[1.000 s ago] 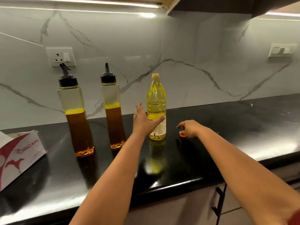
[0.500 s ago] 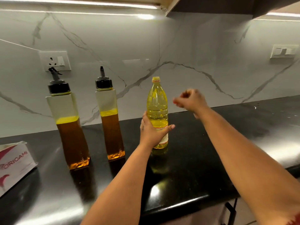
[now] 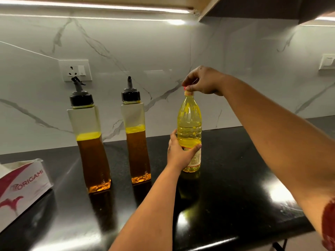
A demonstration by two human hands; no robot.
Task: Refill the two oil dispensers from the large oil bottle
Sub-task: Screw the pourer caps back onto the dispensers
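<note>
Head view: left hand (image 3: 179, 154) grips the large oil bottle (image 3: 189, 127); right hand (image 3: 203, 81) pinches its red cap (image 3: 185, 88). Both dispensers (image 3: 90, 142) (image 3: 136, 138) remain capped, part-filled; refilling likely not begun.

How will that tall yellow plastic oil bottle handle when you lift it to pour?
The tall yellow plastic oil bottle looks nearly full, so probably heavy. Tall and narrow, it may tip if nudged high. The left hand grips its label; thin plastic could flex there.

A tall clear plastic bottle of yellow oil (image 3: 189, 127) stands upright on the black counter, a red cap (image 3: 185, 88) at its mouth. Left of it stand two square clear dispensers (image 3: 90, 142) (image 3: 136, 138) with black spouted lids, each over half full of amber oil.
</note>
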